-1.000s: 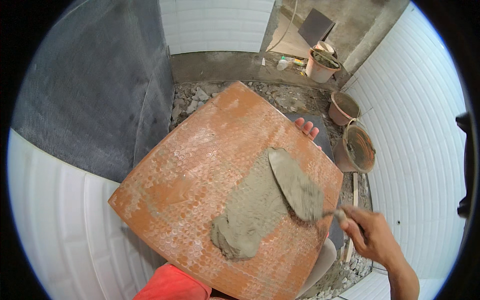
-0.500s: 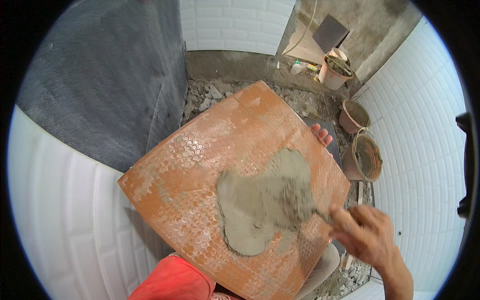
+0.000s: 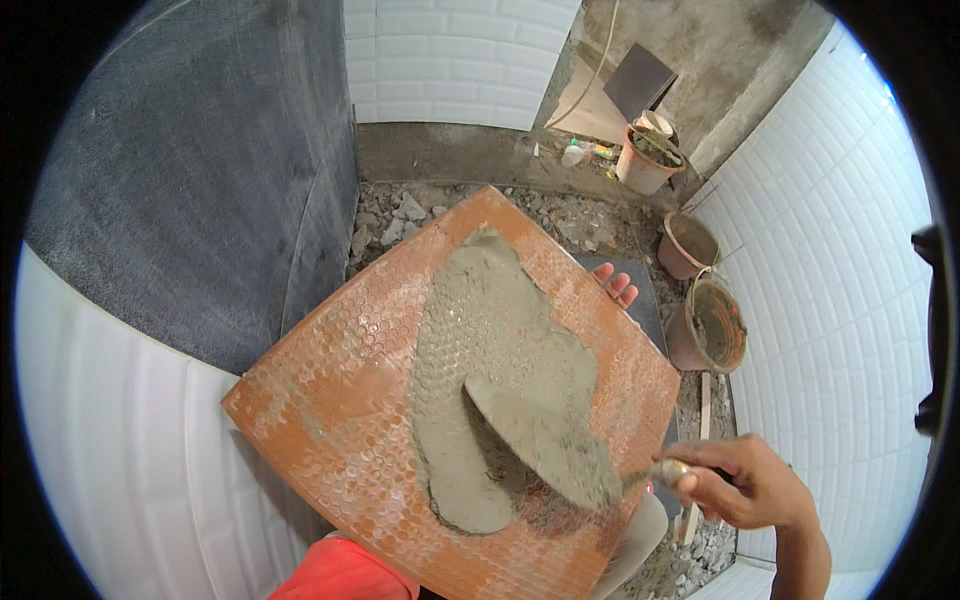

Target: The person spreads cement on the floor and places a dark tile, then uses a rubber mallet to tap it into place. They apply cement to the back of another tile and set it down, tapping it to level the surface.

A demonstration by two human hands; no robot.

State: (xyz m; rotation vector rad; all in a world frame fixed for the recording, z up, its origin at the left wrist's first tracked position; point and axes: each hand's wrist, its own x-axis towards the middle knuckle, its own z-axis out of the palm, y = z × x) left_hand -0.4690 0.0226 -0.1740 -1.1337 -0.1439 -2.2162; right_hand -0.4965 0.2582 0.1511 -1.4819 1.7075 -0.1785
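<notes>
A large square orange-brown tile (image 3: 340, 410), its studded back facing up, is tilted in front of me. Grey mortar (image 3: 490, 310) lies in a thick patch across its middle. Beneath the tile runs my left arm in a red sleeve; only the fingertips of my left hand (image 3: 615, 285) show, curled at the tile's far right edge, the rest hidden. My right hand (image 3: 745, 485) is closed around the handle of a trowel (image 3: 545, 440). The mortar-coated blade is tipped on edge at the near right part of the patch.
Two buckets (image 3: 708, 325) stand on the right beside a white tiled wall (image 3: 820, 260); another bucket (image 3: 648, 165) with mortar sits farther back. Broken rubble (image 3: 395, 220) covers the floor beyond the tile. A dark grey wall panel (image 3: 200, 170) rises on the left.
The trowel's blade has turned from flat to tipped on edge. Mortar now reaches farther toward the tile's far corner. My right hand has shifted slightly nearer me, and the view has moved a little.
</notes>
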